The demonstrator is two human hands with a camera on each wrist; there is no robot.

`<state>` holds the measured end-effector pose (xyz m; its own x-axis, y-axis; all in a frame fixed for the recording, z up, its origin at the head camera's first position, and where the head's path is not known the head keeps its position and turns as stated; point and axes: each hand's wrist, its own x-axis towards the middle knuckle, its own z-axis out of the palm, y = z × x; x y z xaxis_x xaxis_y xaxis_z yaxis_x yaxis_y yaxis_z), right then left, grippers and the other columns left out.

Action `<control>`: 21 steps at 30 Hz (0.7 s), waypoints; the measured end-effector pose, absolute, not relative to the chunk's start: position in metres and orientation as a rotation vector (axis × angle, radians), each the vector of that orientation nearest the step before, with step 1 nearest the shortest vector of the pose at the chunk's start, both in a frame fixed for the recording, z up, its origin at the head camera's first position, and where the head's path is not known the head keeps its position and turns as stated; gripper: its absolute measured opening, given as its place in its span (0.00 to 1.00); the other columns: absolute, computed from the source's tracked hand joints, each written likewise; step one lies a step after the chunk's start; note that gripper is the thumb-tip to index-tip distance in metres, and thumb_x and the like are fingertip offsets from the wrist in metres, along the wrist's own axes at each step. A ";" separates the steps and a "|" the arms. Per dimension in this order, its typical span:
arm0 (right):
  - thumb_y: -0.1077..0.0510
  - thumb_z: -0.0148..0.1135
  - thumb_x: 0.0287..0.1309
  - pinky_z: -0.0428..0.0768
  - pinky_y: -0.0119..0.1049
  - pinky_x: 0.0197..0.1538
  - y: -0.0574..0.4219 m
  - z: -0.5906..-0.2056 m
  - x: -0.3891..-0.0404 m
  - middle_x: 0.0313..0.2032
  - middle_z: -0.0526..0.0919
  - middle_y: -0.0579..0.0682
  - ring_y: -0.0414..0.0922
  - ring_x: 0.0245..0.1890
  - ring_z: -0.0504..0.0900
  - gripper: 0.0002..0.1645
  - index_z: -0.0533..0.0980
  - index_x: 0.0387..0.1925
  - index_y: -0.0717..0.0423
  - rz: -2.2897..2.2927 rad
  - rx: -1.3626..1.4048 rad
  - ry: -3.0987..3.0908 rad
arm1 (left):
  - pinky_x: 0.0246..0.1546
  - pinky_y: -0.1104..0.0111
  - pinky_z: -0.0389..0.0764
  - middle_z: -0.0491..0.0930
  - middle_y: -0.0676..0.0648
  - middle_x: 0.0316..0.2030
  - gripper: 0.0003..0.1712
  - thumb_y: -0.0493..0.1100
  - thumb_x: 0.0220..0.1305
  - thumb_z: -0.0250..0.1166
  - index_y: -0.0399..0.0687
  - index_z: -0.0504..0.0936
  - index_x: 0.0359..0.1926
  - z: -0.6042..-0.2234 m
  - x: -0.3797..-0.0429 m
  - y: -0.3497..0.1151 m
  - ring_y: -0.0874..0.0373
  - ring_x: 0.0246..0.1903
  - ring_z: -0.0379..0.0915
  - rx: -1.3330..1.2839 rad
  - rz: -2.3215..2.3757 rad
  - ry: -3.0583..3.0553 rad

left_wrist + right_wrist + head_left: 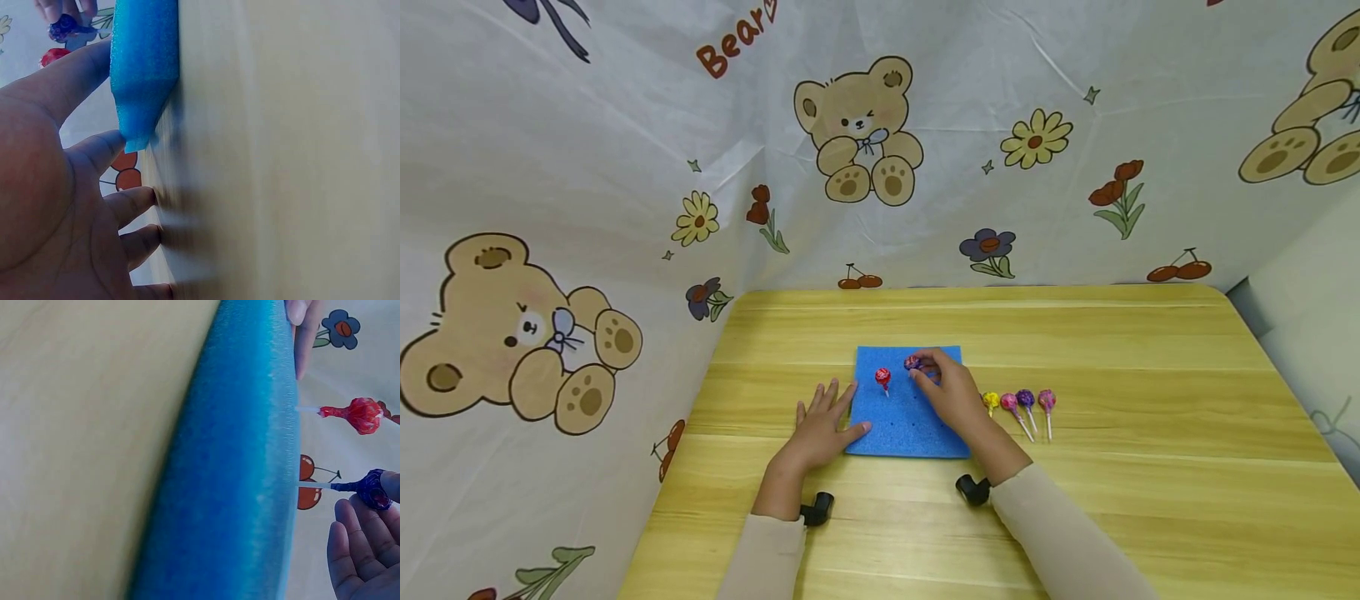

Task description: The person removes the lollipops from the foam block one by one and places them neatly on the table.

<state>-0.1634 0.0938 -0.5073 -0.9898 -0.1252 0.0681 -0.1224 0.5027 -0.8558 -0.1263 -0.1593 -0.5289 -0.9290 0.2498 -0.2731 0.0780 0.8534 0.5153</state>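
So, the pale wood-grain bench is carrying a square blue foam block. Left hand is spreading its grip, straight-fingered and holding nothing, thumb and index at the foam's left edge, probably for steadying it. Right hand is pinching a round purple-wrapped lollipop over the foam's far half, likely up top to leave the white stick clear. A round red-wrapped lollipop is standing nearby. The purple one's long axis is running roughly upright, stick pointing down at the foam; can't tell if it's in.
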 end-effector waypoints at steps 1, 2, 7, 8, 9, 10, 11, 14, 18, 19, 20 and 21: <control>0.53 0.62 0.71 0.83 0.46 0.55 0.094 -0.506 -0.163 0.49 0.85 0.53 0.48 0.52 0.83 0.18 0.77 0.57 0.54 -1.554 -0.224 2.722 | 0.74 0.32 0.29 0.40 0.42 0.82 0.46 0.68 0.70 0.57 0.65 0.50 0.81 -0.529 -0.126 -0.159 0.39 0.81 0.27 0.246 0.731 2.698; 0.53 0.62 0.70 0.83 0.47 0.55 0.094 -0.505 -0.163 0.49 0.85 0.53 0.48 0.52 0.83 0.18 0.77 0.57 0.54 -1.561 -0.224 2.722 | 0.74 0.32 0.30 0.40 0.42 0.82 0.46 0.67 0.70 0.57 0.65 0.50 0.81 -0.529 -0.126 -0.159 0.39 0.81 0.27 0.246 0.732 2.698; 0.54 0.62 0.70 0.83 0.47 0.56 0.096 -0.499 -0.162 0.50 0.85 0.54 0.49 0.52 0.83 0.19 0.76 0.58 0.55 -1.592 -0.220 2.725 | 0.74 0.32 0.29 0.40 0.43 0.82 0.46 0.67 0.70 0.58 0.65 0.49 0.81 -0.527 -0.126 -0.158 0.40 0.81 0.27 0.244 0.738 2.692; 0.54 0.62 0.70 0.83 0.47 0.56 0.096 -0.498 -0.162 0.50 0.85 0.54 0.49 0.52 0.83 0.19 0.76 0.58 0.56 -1.602 -0.216 2.721 | 0.74 0.32 0.29 0.40 0.43 0.82 0.46 0.67 0.70 0.58 0.65 0.49 0.81 -0.527 -0.126 -0.158 0.40 0.81 0.27 0.244 0.738 2.691; 0.54 0.62 0.70 0.83 0.47 0.56 0.097 -0.496 -0.161 0.50 0.85 0.54 0.49 0.53 0.83 0.19 0.76 0.58 0.56 -1.609 -0.212 2.718 | 0.74 0.32 0.29 0.40 0.43 0.82 0.46 0.67 0.70 0.58 0.65 0.49 0.81 -0.526 -0.126 -0.158 0.40 0.81 0.27 0.244 0.740 2.690; 0.54 0.62 0.70 0.83 0.46 0.56 0.098 -0.495 -0.161 0.50 0.85 0.53 0.49 0.53 0.83 0.19 0.76 0.58 0.55 -1.618 -0.202 2.712 | 0.74 0.32 0.29 0.40 0.42 0.82 0.46 0.67 0.70 0.58 0.65 0.50 0.81 -0.527 -0.126 -0.158 0.39 0.81 0.27 0.245 0.740 2.690; 0.54 0.62 0.70 0.83 0.46 0.56 0.099 -0.494 -0.161 0.50 0.85 0.53 0.49 0.53 0.83 0.19 0.76 0.59 0.55 -1.621 -0.202 2.713 | 0.74 0.32 0.29 0.40 0.42 0.82 0.46 0.67 0.70 0.58 0.65 0.50 0.81 -0.527 -0.126 -0.158 0.39 0.81 0.27 0.246 0.739 2.691; 0.53 0.62 0.71 0.82 0.46 0.55 0.102 -0.493 -0.160 0.50 0.85 0.52 0.49 0.52 0.83 0.19 0.75 0.59 0.55 -1.648 -0.192 2.704 | 0.74 0.32 0.29 0.41 0.42 0.82 0.46 0.67 0.70 0.58 0.64 0.50 0.81 -0.527 -0.126 -0.158 0.39 0.81 0.27 0.247 0.738 2.694; 0.53 0.62 0.70 0.82 0.46 0.56 0.107 -0.490 -0.159 0.50 0.85 0.52 0.48 0.52 0.83 0.19 0.76 0.59 0.54 -1.682 -0.184 2.705 | 0.74 0.32 0.29 0.40 0.42 0.82 0.46 0.67 0.70 0.58 0.65 0.49 0.81 -0.527 -0.126 -0.158 0.39 0.81 0.27 0.244 0.735 2.694; 0.53 0.62 0.70 0.83 0.46 0.56 0.108 -0.490 -0.158 0.50 0.85 0.52 0.48 0.52 0.83 0.19 0.76 0.59 0.54 -1.688 -0.180 2.707 | 0.74 0.33 0.29 0.40 0.43 0.82 0.47 0.67 0.70 0.58 0.65 0.49 0.81 -0.527 -0.126 -0.158 0.40 0.81 0.27 0.244 0.733 2.693; 0.53 0.62 0.70 0.83 0.47 0.56 0.109 -0.489 -0.157 0.50 0.85 0.52 0.49 0.52 0.83 0.19 0.76 0.59 0.54 -1.695 -0.176 2.708 | 0.74 0.33 0.29 0.40 0.43 0.82 0.47 0.68 0.70 0.58 0.66 0.48 0.81 -0.527 -0.126 -0.158 0.40 0.81 0.27 0.244 0.732 2.693; 0.53 0.62 0.70 0.83 0.47 0.56 0.111 -0.488 -0.157 0.50 0.85 0.52 0.49 0.52 0.83 0.20 0.76 0.59 0.54 -1.697 -0.167 2.710 | 0.74 0.33 0.29 0.39 0.43 0.82 0.47 0.68 0.70 0.57 0.66 0.48 0.81 -0.527 -0.126 -0.158 0.40 0.81 0.26 0.245 0.727 2.692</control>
<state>-0.1567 0.1107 -0.4882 -0.9927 -0.0563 0.1067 -0.1206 0.4331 -0.8932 -0.1260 -0.1582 -0.5275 -0.9272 0.2504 -0.2786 0.0762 0.8541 0.5144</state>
